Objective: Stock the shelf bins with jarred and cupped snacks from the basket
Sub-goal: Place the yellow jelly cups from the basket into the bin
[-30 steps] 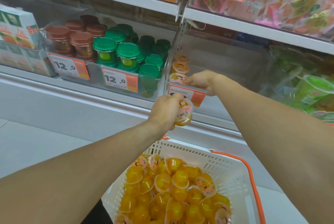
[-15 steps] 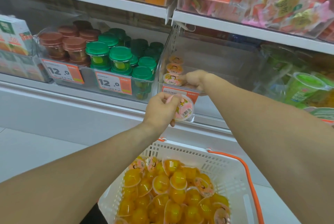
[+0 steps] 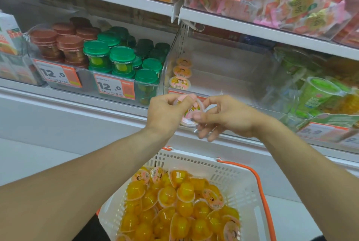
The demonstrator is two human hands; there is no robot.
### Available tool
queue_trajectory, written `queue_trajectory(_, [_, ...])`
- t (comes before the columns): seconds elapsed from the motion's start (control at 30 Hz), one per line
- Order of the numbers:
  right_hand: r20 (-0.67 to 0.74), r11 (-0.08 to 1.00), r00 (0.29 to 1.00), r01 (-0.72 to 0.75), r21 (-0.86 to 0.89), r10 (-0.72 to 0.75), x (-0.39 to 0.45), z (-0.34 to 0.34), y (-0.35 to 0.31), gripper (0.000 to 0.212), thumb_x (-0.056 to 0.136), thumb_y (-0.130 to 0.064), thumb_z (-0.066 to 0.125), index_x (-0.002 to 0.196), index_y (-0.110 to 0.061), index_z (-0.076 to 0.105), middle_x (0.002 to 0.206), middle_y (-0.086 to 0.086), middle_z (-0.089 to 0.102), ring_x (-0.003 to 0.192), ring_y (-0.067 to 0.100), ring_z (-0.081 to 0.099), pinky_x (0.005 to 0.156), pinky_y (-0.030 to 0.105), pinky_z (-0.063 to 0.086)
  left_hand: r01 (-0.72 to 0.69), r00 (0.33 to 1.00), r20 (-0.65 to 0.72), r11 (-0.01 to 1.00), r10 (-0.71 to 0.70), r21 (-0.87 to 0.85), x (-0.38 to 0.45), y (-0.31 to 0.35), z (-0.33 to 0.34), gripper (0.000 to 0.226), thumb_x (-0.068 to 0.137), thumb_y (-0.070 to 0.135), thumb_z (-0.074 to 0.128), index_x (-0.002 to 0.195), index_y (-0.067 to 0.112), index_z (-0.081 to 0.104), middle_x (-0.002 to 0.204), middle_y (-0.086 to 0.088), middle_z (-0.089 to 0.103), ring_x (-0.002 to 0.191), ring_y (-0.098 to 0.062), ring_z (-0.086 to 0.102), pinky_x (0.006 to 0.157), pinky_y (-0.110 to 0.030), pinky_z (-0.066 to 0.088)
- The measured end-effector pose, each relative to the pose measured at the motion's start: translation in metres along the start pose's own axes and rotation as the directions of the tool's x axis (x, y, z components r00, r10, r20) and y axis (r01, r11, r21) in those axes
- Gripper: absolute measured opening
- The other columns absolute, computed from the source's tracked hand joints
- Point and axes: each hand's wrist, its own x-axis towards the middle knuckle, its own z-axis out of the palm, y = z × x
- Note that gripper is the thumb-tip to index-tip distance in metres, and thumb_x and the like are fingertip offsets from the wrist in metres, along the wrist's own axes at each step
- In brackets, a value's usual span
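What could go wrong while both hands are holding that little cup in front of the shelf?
The jelly cup is pinched only at its rim between the left hand and right hand, so it might slip during the handover and fall. It could then land outside the basket.

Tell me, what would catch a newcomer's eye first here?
Probably the white basket at the bottom, heaped with yellow jelly cups. Above it, both hands hold one cup before a nearly bare clear bin. Left of that bin stand green-lidded jars.
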Motion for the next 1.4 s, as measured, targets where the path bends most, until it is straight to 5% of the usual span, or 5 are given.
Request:
queue_trajectory(0.63, [-0.462, 0.796, 0.833, 0.045, 0.604, 0.304, 0.141, -0.064, -0.015, 0.036, 0.098, 0.012, 0.042, 0.133, 0.007, 0.048, 0.099, 0.014, 0.063, 0.095, 0.025, 0.069, 0.071, 0.023, 0.057, 0.255, 0.964, -0.061, 0.966, -0.257, -0.037, 0.025, -0.005, -0.002, 0.018, 0.096, 0.010, 0.057, 0.080, 0.011, 0.064, 0.085, -0.008, 0.069, 0.088, -0.024, 0.070, 0.065, -0.033, 0.055])
queue_trajectory(0.73, [-0.469, 0.796, 0.817, 0.021, 0.604, 0.335, 0.165, -0.065, -0.006, 0.037, 0.100, 0.012, 0.036, 0.135, 0.004, 0.049, 0.120, 0.011, 0.061, 0.107, 0.023, 0.063, 0.083, 0.023, 0.054, 0.249, 0.967, -0.058, 0.968, -0.250, -0.019, 0.028, -0.009, -0.004, 0.016, 0.096, 0.012, 0.058, 0.081, 0.011, 0.065, 0.085, -0.008, 0.070, 0.092, -0.026, 0.069, 0.067, -0.036, 0.056])
queue_trajectory(0.9, [-0.532, 0.804, 0.768, 0.037, 0.593, 0.357, 0.190, -0.071, -0.006, 0.038, 0.099, 0.013, 0.039, 0.135, 0.002, 0.046, 0.126, 0.016, 0.058, 0.110, 0.029, 0.064, 0.044, 0.026, 0.056, 0.243, 0.969, -0.063, 0.970, -0.241, 0.027, 0.030, -0.011, -0.005, 0.018, 0.095, 0.010, 0.058, 0.079, 0.011, 0.066, 0.089, -0.014, 0.071, 0.085, -0.024, 0.065, 0.075, -0.042, 0.059])
queue_trajectory(1.07, [-0.545, 0.810, 0.771, 0.064, 0.582, 0.330, 0.205, -0.078, -0.002, 0.030, 0.099, 0.012, 0.040, 0.121, -0.003, 0.053, 0.090, 0.010, 0.059, 0.075, 0.018, 0.061, 0.047, 0.025, 0.057, 0.251, 0.968, -0.038, 0.967, -0.249, 0.050, 0.032, -0.010, -0.007, 0.015, 0.096, 0.011, 0.056, 0.092, 0.003, 0.068, 0.082, -0.008, 0.067, 0.075, -0.019, 0.060, 0.073, -0.041, 0.059])
queue_trajectory(1.4, [-0.617, 0.953, 0.768, 0.033, 0.301, 0.169, 0.171, -0.079, -0.016, 0.023, 0.096, 0.003, 0.051, 0.117, -0.004, 0.060, 0.112, 0.009, 0.065, 0.085, 0.019, 0.068, 0.063, 0.029, 0.061, 0.239, 0.971, -0.035, 0.968, -0.237, 0.077, 0.031, -0.009, -0.008, 0.016, 0.095, 0.009, 0.056, 0.092, -0.002, 0.067, 0.077, -0.009, 0.063, 0.066, -0.019, 0.057, 0.067, -0.038, 0.056])
